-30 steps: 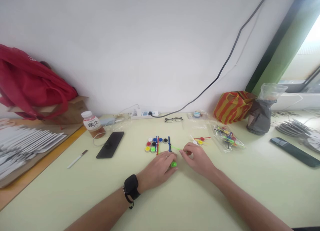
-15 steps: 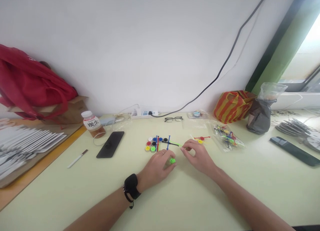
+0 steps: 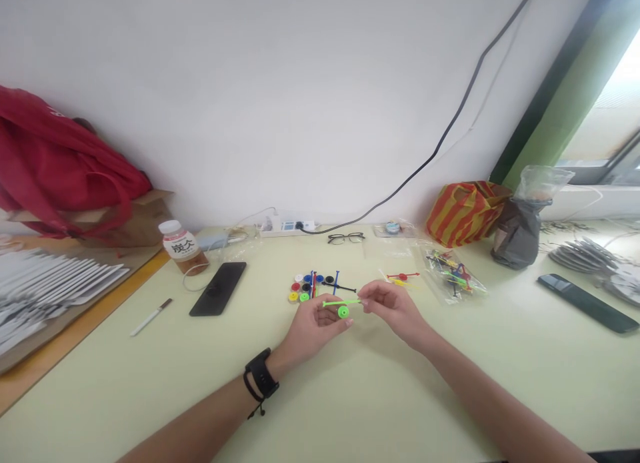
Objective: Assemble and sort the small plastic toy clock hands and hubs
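My left hand (image 3: pixel 314 328) is curled around a small bright green plastic disc with a raised hub (image 3: pixel 343 312), its hub side facing up. Between the fingertips of my right hand (image 3: pixel 395 312) is one end of a green plastic arrow (image 3: pixel 341 303). The arrow lies level just above the disc, pointing left across my left palm. Beyond the hands sit several round discs, among them a yellow disc (image 3: pixel 293 297) and a black disc (image 3: pixel 329 280). Beside them lie a blue arrow (image 3: pixel 337 282) and a black arrow (image 3: pixel 345 288).
A red arrow spinner (image 3: pixel 403 277) and a clear bag of coloured parts (image 3: pixel 455 276) lie to the right. On the left are a black phone (image 3: pixel 219 289), a drink bottle (image 3: pixel 183 248) and a white pen (image 3: pixel 151 317). Glasses (image 3: pixel 347 238) rest near the wall.
My right hand has brought the green arrow towards me and left, over the green disc. My left hand has turned, showing more of its palm and the disc's face.
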Action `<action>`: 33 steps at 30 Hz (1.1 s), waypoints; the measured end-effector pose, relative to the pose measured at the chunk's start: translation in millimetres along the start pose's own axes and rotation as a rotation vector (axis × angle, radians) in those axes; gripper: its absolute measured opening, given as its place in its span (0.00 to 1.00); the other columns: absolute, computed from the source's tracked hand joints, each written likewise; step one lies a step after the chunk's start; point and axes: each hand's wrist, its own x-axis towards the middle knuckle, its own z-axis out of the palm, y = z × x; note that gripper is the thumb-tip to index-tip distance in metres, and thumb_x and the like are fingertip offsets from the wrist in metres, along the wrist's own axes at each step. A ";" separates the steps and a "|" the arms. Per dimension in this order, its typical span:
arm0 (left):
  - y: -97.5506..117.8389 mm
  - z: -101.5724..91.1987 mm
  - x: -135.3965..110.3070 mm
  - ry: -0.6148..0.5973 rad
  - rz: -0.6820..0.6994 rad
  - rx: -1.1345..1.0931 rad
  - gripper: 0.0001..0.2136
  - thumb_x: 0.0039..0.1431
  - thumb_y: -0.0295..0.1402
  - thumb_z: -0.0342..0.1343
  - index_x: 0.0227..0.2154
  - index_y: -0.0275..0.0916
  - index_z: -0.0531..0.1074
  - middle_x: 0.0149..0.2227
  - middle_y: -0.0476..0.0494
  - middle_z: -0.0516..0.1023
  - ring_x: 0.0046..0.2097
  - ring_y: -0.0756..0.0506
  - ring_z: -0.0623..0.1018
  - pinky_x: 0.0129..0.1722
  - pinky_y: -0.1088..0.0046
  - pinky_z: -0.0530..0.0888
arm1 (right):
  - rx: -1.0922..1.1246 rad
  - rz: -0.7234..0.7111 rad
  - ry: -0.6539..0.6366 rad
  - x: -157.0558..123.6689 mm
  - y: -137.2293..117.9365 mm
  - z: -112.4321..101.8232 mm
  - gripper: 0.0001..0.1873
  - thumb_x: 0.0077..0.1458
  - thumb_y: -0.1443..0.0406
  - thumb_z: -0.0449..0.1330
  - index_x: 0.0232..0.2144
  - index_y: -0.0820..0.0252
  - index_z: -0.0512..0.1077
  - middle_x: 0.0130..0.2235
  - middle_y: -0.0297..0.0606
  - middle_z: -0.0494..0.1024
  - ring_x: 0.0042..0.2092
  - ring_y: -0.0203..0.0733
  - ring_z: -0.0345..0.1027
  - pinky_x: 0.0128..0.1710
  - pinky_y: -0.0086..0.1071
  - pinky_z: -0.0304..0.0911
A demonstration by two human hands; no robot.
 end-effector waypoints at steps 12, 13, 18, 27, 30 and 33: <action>-2.0 -1.7 1.0 0.057 0.104 0.113 0.13 0.58 0.39 0.68 0.42 0.38 0.78 0.41 0.41 0.82 0.45 0.42 0.81 0.42 0.66 0.82 | -0.073 0.002 -0.101 -1.5 -4.8 -0.2 0.04 0.56 0.63 0.65 0.34 0.57 0.77 0.31 0.35 0.77 0.35 0.40 0.70 0.38 0.34 0.67; -2.7 -1.8 0.8 0.057 0.103 0.128 0.13 0.58 0.39 0.67 0.42 0.38 0.78 0.41 0.41 0.82 0.44 0.43 0.81 0.42 0.66 0.82 | -0.083 0.002 -0.112 -1.7 -5.6 0.2 0.05 0.56 0.63 0.65 0.34 0.58 0.77 0.31 0.35 0.77 0.35 0.40 0.70 0.38 0.34 0.67; -0.8 -1.6 -0.7 0.058 0.118 0.184 0.10 0.60 0.37 0.65 0.42 0.39 0.79 0.40 0.42 0.83 0.43 0.44 0.82 0.43 0.67 0.81 | -0.098 0.014 -0.142 -2.1 -7.0 2.7 0.09 0.57 0.59 0.66 0.34 0.58 0.77 0.32 0.36 0.78 0.35 0.41 0.70 0.37 0.35 0.67; 4.4 0.7 -4.7 -0.038 0.170 0.196 0.08 0.60 0.34 0.65 0.41 0.37 0.77 0.38 0.43 0.82 0.40 0.45 0.82 0.45 0.67 0.80 | 0.159 0.053 -0.182 -4.6 -17.3 2.5 0.18 0.55 0.56 0.70 0.45 0.54 0.75 0.46 0.42 0.80 0.48 0.45 0.76 0.50 0.42 0.70; 5.1 1.7 -5.5 -0.026 0.178 0.167 0.08 0.59 0.35 0.66 0.37 0.37 0.75 0.36 0.44 0.81 0.40 0.45 0.82 0.44 0.67 0.81 | 0.190 0.060 -0.195 -7.2 -20.6 3.4 0.21 0.57 0.55 0.69 0.51 0.51 0.72 0.56 0.44 0.76 0.51 0.45 0.75 0.51 0.42 0.71; 6.4 1.9 -6.0 0.005 0.193 0.114 0.09 0.59 0.35 0.66 0.34 0.37 0.72 0.37 0.44 0.80 0.40 0.45 0.82 0.44 0.67 0.81 | 0.056 0.091 -0.161 -9.5 -16.1 6.7 0.20 0.59 0.52 0.67 0.50 0.52 0.72 0.55 0.43 0.75 0.37 0.38 0.74 0.39 0.36 0.71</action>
